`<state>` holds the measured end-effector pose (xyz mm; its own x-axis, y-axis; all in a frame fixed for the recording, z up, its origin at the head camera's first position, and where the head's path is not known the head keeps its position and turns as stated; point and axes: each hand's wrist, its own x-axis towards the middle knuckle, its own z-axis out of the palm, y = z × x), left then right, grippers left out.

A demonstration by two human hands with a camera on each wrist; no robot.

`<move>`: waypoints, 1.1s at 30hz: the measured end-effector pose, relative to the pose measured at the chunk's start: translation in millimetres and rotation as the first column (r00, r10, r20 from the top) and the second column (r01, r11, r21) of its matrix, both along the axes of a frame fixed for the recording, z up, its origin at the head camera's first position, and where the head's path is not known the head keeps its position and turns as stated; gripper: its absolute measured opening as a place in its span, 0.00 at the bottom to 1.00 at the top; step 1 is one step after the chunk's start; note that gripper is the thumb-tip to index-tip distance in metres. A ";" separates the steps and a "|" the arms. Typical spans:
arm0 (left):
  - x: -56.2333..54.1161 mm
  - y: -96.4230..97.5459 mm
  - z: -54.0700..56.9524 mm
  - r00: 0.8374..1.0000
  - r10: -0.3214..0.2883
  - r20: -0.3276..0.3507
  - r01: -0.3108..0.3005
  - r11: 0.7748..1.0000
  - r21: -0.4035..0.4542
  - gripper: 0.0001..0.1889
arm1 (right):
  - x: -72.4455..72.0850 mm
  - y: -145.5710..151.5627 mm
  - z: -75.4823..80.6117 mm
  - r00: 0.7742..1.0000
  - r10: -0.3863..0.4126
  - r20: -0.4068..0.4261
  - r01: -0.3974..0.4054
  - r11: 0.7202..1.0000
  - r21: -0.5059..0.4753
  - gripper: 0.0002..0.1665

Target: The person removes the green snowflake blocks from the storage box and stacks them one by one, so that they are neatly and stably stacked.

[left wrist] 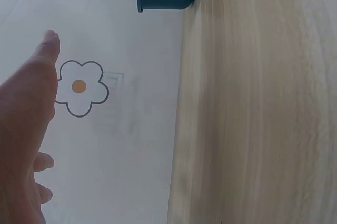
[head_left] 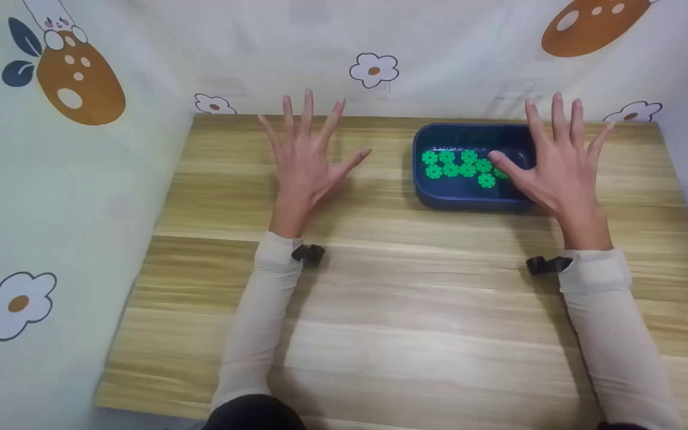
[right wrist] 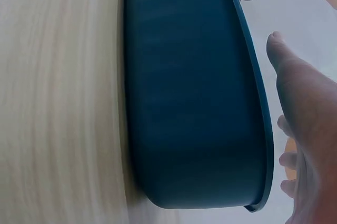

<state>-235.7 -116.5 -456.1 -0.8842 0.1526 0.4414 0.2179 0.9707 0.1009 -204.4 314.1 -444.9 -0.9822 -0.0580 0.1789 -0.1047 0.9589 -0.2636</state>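
Note:
Toward the back right of the table stands a dark blue rectangular bin (head_left: 469, 202), its outer wall (right wrist: 195, 97) filling much of the right wrist view. Several green, flower-shaped plastic pieces (head_left: 468, 170) lie flat on its floor. My right hand (head_left: 565, 173) hovers over the bin's right end with fingers spread and holds nothing; it hides that part of the bin and some pieces. Left of the bin, apart from it, my left hand (head_left: 305, 164) is held above the table with fingers spread wide, also holding nothing. The left wrist view shows its thumb (left wrist: 47, 50).
The wood-grain table (head_left: 409, 310) meets a pale curtain (head_left: 296, 54) printed with flowers and orange shapes along its back and left edges. Small black mounts (head_left: 308, 254) sit at both wrists, over light sleeves.

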 end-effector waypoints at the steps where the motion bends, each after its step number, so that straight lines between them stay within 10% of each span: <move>1: 0.1 0.5 0.1 1.000 0.000 0.001 0.000 1.000 0.002 0.51 | 0.2 0.0 -0.4 1.000 0.000 0.000 0.000 1.000 0.000 0.62; 33: 6.1 15.3 5.0 0.999 -0.021 0.025 0.021 1.000 0.020 0.52 | 13.1 1.1 5.3 0.997 0.014 -0.077 -0.023 0.994 -0.109 0.55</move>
<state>-229.6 -101.2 -451.1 -0.8919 0.1628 0.4219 0.2352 0.9638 0.1255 -191.3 315.2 -439.6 -0.9644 -0.0518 0.2591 -0.1457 0.9223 -0.3579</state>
